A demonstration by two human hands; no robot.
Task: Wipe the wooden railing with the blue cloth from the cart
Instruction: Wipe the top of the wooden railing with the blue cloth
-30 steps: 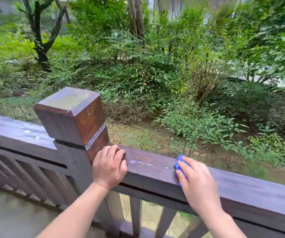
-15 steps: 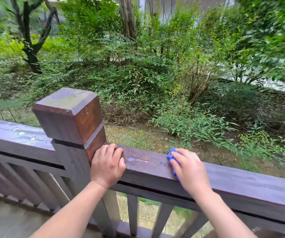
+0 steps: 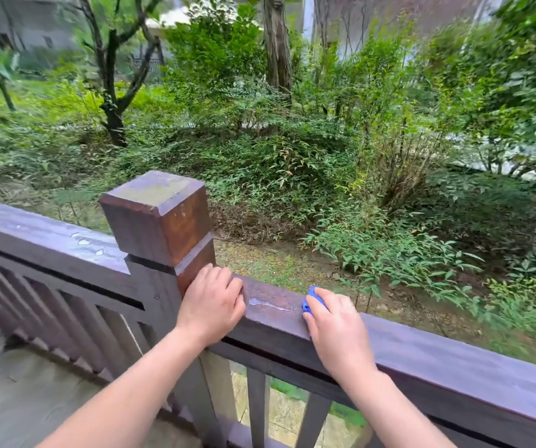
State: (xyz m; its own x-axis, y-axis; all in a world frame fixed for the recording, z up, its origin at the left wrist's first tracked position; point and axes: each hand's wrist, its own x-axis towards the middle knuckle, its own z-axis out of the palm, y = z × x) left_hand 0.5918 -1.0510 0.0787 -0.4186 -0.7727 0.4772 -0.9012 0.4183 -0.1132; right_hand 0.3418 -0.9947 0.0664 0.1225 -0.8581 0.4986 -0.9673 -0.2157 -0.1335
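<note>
Two hands on one rail [image 3: 454,360]. Right hand [image 3: 336,331] is pressed down over the one blue cloth [image 3: 312,298], fingers curled around it on the rail top. Left hand [image 3: 210,307] is loosely curled, holding nothing, resting beside the one post [image 3: 158,218]. One wet streak [image 3: 268,304] sits between them.

Single head cam, wide-angle, looking forward and down over the railing [image 3: 454,376] from the deck side. Post [image 3: 160,218] left of centre, close up. Both forearms enter from the bottom edge. Garden fills the upper half, edges blurred.
</note>
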